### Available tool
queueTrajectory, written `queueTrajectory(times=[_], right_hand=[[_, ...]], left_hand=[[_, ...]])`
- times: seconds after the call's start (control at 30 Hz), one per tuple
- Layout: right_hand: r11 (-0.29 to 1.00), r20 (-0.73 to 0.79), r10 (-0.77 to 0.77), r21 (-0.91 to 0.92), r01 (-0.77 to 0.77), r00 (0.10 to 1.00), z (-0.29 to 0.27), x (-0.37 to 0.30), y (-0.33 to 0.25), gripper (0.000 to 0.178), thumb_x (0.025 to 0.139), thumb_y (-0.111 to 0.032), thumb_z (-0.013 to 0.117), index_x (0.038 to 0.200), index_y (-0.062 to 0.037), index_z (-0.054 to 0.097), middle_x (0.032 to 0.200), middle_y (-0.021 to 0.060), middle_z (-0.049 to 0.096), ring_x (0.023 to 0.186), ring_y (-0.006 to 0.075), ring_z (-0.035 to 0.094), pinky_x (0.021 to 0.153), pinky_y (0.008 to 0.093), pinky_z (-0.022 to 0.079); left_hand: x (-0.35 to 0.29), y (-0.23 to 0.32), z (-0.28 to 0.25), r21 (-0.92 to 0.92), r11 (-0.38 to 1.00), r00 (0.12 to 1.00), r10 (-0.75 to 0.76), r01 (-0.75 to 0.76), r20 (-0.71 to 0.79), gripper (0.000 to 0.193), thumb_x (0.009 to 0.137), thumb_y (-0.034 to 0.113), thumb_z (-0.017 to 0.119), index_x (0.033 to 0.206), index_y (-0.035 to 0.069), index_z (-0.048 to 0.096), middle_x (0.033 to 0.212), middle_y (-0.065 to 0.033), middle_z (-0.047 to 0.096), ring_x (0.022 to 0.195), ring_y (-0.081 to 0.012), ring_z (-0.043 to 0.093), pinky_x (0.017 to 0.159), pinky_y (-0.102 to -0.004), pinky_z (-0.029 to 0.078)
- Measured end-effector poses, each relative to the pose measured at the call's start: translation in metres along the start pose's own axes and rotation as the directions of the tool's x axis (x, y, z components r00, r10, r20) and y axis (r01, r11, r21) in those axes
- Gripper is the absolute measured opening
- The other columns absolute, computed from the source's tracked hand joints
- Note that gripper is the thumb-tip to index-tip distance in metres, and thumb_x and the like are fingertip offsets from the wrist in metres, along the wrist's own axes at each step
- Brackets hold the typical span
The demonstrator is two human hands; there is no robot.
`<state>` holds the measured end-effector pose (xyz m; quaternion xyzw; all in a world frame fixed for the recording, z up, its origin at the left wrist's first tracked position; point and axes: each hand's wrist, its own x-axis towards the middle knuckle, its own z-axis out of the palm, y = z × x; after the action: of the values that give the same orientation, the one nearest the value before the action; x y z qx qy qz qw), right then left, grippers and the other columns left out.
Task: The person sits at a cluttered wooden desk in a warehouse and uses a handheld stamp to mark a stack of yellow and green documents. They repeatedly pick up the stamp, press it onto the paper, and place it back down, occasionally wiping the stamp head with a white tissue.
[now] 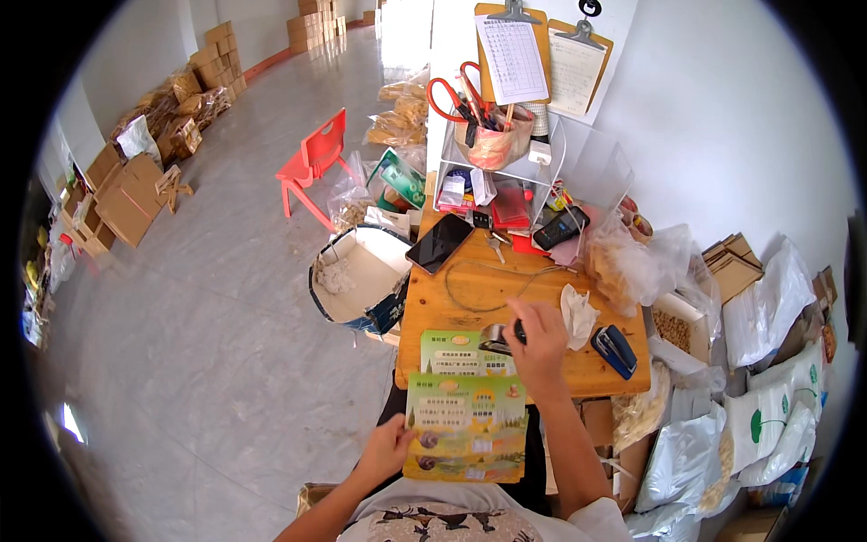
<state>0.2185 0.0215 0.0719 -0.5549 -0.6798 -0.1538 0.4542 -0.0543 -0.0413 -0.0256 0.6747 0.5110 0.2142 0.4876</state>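
My left hand (pixel 390 448) pinches the left edge of a stack of green and yellow printed cards (pixel 465 429), held in front of me just off the table's near edge. More of the same cards (pixel 442 343) lie on the wooden table (pixel 542 361) behind it. Above their right end, my right hand (pixel 540 348) is closed round a small metal tool with a black grip (pixel 495 338); its exact kind is unclear. To that hand's right are a crumpled tissue (pixel 578 316) and a dark blue stapler (pixel 614 350).
A phone (pixel 441 242), a loop of cord (pixel 461 294), keys (pixel 496 247) and a black handset (pixel 561 228) lie farther back, before a clear rack. An open box (pixel 361 271) stands left of the table. White sacks (pixel 768 415) crowd the right; a red chair (pixel 312 163) stands beyond.
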Motion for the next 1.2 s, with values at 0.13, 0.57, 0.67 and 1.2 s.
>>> queueTrajectory(times=[0.13,0.57,0.67,1.2], right_hand=[[0.997,0.107,-0.057,0.049,0.052,0.993,0.021,-0.008,0.001,0.039,0.066,0.004,0.073,0.103,-0.004,0.064,0.082,0.0074,0.058,0.078,0.0258,0.059,0.067,0.0374,0.046],[0.993,0.098,-0.063,0.104,0.053,0.993,0.069,-0.041,0.006,0.032,0.065,0.003,0.072,0.095,-0.005,0.063,0.08,0.0073,0.056,0.079,0.0268,0.056,0.069,0.0385,0.041],[0.992,0.088,-0.039,0.119,0.028,0.995,0.071,-0.043,0.008,0.031,0.066,0.002,0.072,0.094,-0.0056,0.063,0.081,0.0074,0.057,0.079,0.0277,0.056,0.071,0.0393,0.041],[0.998,-0.142,0.06,-0.001,-0.061,0.988,-0.016,0.014,-0.007,0.034,0.066,0.007,0.07,0.098,-0.0069,0.066,0.083,0.0079,0.059,0.081,0.0288,0.057,0.075,0.0391,0.043]], left_hand=[[-0.025,0.001,-0.005,0.147,0.981,0.978,-0.147,0.125,0.146,0.022,0.09,0.022,0.064,0.092,0.001,0.056,0.064,-0.0144,0.062,0.061,-0.0323,0.063,0.054,-0.0402,0.046],[0.071,0.019,-0.002,0.44,0.896,0.985,0.021,0.057,-0.172,0.038,0.082,0.043,0.07,0.07,0.007,0.07,0.064,-0.0132,0.065,0.062,-0.0335,0.064,0.055,-0.0433,0.049],[0.083,0.024,0.006,0.483,0.871,0.988,-0.018,0.092,-0.155,0.042,0.077,0.048,0.074,0.067,0.007,0.07,0.063,-0.0123,0.066,0.061,-0.0313,0.065,0.056,-0.0427,0.049],[0.094,-0.017,0.009,0.157,0.988,0.984,0.014,0.014,-0.177,0.023,0.08,0.02,0.072,0.072,0.0,0.067,0.063,-0.0142,0.064,0.058,-0.0276,0.064,0.055,-0.0389,0.049]])
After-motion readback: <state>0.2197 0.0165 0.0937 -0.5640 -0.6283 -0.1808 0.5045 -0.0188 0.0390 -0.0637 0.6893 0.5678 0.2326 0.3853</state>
